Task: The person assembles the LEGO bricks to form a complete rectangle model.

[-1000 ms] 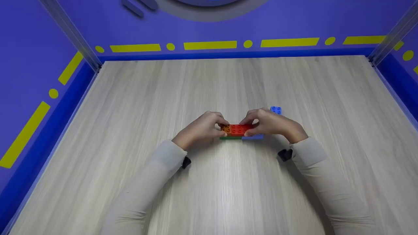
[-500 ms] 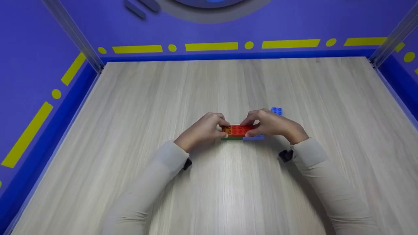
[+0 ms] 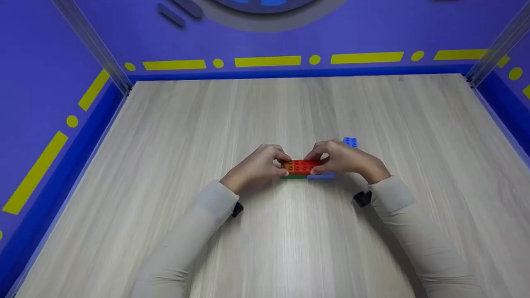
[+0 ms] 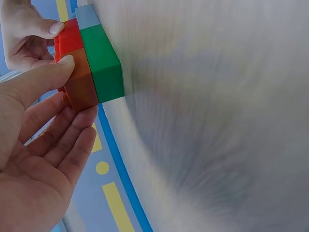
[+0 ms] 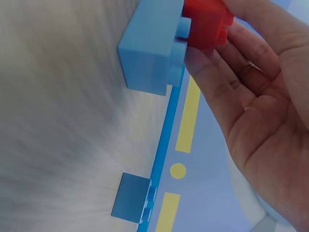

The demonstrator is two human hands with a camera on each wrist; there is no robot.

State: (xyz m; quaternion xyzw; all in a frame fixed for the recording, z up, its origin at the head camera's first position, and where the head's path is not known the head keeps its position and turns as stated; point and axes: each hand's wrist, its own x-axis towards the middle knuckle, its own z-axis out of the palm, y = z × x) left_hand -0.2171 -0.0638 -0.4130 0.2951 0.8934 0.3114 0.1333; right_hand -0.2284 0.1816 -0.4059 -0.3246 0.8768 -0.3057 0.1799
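My left hand [image 3: 258, 166] pinches an orange-brown toy building brick [image 4: 83, 84] between thumb and fingers, at the left end of a small two-layer build. On the same upper layer, a red brick [image 3: 301, 165] sits right against it, and my right hand [image 3: 343, 158] pinches its right part. Beneath them lie a green brick [image 4: 104, 63] at the left and a light blue brick [image 5: 148, 55] at the right. In the right wrist view, the light blue brick's end studs show bare beyond the red one. Fingers cover parts of both upper bricks.
A separate blue brick [image 3: 350, 142] stands on the wooden table [image 3: 265, 111], just behind my right hand. Blue panels with yellow marks [image 3: 268, 61] close off the back and sides of the table.
The head view has tilted and shifted slightly. Both hands keep the same hold on the orange-brown and red bricks, with no clear movement of the build.
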